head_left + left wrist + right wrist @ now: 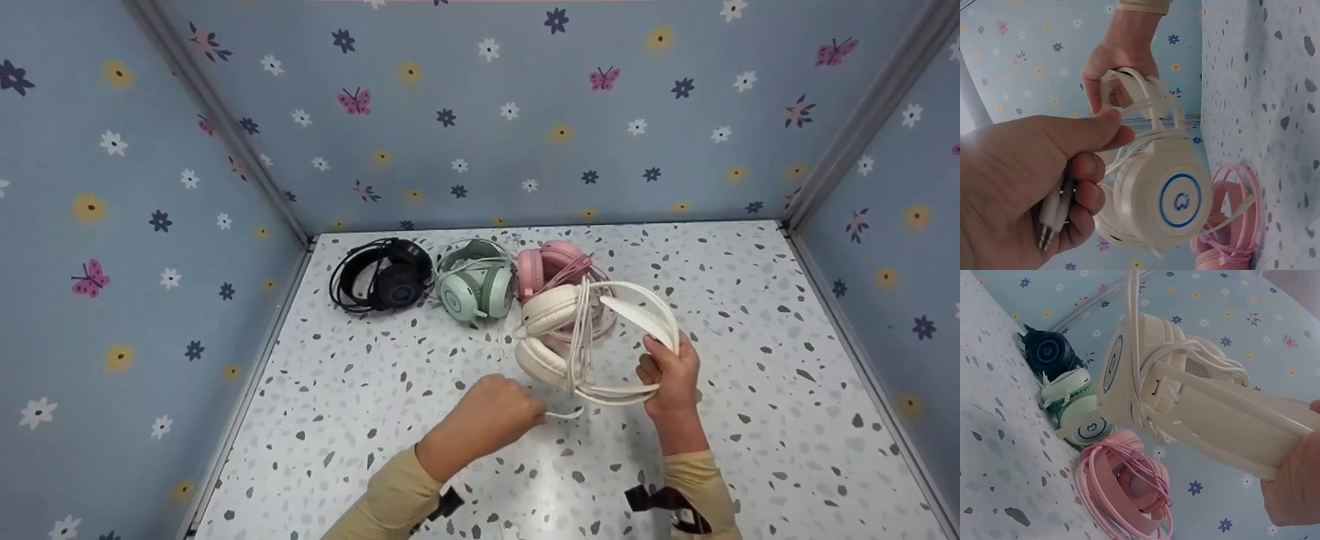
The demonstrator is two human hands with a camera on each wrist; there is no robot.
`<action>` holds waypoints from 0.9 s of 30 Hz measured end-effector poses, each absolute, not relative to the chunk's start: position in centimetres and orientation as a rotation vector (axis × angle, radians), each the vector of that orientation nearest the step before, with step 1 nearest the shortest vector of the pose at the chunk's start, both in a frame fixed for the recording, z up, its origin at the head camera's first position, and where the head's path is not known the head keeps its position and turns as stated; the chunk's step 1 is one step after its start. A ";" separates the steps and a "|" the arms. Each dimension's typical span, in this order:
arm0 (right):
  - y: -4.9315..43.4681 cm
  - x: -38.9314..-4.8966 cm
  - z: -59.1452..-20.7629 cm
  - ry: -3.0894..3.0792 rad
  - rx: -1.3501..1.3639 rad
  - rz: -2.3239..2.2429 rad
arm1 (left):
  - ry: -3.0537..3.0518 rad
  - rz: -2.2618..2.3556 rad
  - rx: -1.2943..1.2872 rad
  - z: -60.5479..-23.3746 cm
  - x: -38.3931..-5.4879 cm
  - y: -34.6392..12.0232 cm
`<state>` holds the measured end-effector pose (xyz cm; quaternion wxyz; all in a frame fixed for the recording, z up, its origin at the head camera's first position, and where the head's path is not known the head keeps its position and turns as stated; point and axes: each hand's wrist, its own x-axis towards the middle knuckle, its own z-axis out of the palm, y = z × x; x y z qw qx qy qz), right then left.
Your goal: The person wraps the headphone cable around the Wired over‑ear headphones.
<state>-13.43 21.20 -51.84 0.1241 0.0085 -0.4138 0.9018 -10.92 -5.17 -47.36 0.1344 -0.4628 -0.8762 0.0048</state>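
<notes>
My right hand (673,379) grips the headband of the white headphones (551,364), which are held up in front of the pink headphones (529,274). White cable loops (1159,135) are wound around the ear cups. My left hand (491,412) holds the white cable's end in curled fingers, to the left of the white headphones. In the left wrist view, jack plugs (1053,214) poke out below the fingers, their metal tips bare. A blue ring with a logo (1180,201) marks the outside of one white ear cup.
Along the back of the speckled table (337,450) lie black headphones (397,285) at the left and green headphones (472,289) beside them. Pink cable (1092,486) loops around the pink pair. Flower-patterned walls (480,150) enclose the table at the back and both sides.
</notes>
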 end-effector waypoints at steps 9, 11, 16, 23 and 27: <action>21.1 -13.4 -52.7 -1.283 0.471 2.849 | -2.446 -0.170 -1.540 -43.2 -15.1 -5.9; 21.2 -13.4 -52.8 -1.241 0.594 2.936 | -2.416 -0.206 -1.595 -42.7 -15.4 -6.0; 21.2 -13.3 -52.9 -1.101 0.858 3.110 | -2.325 -0.251 -1.693 -41.9 -15.1 -5.9; 21.0 -13.4 -52.5 -1.066 0.944 3.153 | -2.256 -0.166 -1.627 -42.1 -15.5 -4.8; 21.0 -13.4 -52.3 -1.045 0.940 3.150 | -2.202 -0.076 -1.529 -43.0 -15.9 -4.3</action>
